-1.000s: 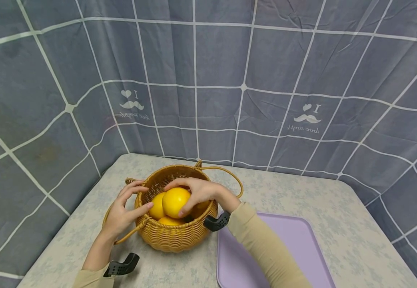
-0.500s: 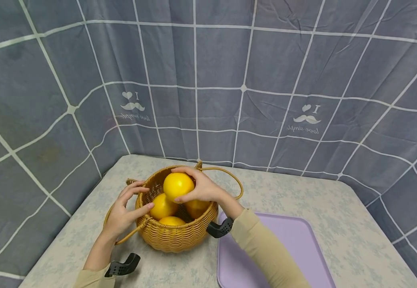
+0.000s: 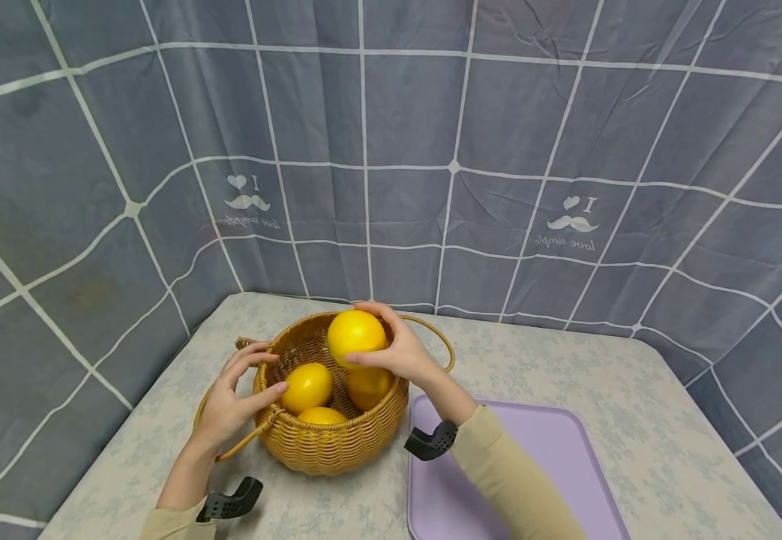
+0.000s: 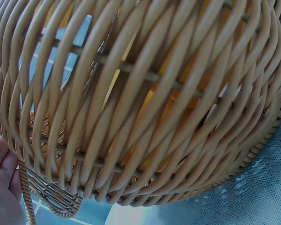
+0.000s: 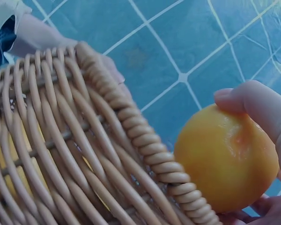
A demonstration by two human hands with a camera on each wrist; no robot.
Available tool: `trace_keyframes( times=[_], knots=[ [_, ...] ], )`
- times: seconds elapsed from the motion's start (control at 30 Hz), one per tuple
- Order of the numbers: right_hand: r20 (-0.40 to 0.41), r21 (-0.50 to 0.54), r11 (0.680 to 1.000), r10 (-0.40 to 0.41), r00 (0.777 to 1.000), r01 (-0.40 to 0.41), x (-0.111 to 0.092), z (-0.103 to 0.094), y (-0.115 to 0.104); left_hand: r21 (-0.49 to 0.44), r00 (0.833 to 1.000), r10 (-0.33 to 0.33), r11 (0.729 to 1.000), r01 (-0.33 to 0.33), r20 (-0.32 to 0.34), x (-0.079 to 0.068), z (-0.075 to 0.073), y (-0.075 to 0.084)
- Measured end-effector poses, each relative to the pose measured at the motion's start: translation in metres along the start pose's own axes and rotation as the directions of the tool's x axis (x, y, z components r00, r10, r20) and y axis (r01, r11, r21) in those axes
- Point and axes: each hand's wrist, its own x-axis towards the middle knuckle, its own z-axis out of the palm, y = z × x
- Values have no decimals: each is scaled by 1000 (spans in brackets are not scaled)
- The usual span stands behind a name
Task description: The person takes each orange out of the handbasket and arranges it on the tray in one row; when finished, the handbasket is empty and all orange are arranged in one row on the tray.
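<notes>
My right hand (image 3: 400, 349) pinches an orange (image 3: 355, 339) between thumb and fingers, above the right side of the wicker basket (image 3: 330, 450). In the right wrist view the held orange (image 5: 227, 159) is beside the woven rim, with the thumb across its top. My left hand (image 3: 232, 401) grips the basket's left rim, its thumb reaching just inside. Down in the basket are a left orange (image 3: 308, 386), a right orange (image 3: 369, 388) and a front orange (image 3: 322, 416). The left wrist view is mostly filled by the basket wall (image 4: 131, 93).
A lilac tray (image 3: 444, 487) lies on the table right of the basket, partly under the right forearm. Looped handles (image 3: 441, 337) stick out from the basket's sides. A grey checked curtain (image 3: 404, 202) hangs behind the pale patterned table (image 3: 600, 375).
My right hand has lifted the orange up out of the pile and carried it rightward, uncovering the oranges below. The left hand stays at the rim.
</notes>
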Motion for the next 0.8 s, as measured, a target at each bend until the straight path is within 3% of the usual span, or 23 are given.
trace_keyframes(
  times=[0.2, 0.43, 0.8],
  knots=[
    [-75, 35, 999, 18, 997, -15, -16, -7, -5, 1, 1000, -1, 1000, 1, -5, 0, 0, -1],
    [-165, 108, 994, -8, 986, 26, -37, -15, -2, 9, 1000, -8, 1000, 8, -9, 0, 1, -1],
    [-222, 149, 984, -64, 973, 99, -64, -25, 2, 1, 1000, -2, 1000, 2, -9, -1, 1, -2]
  ],
)
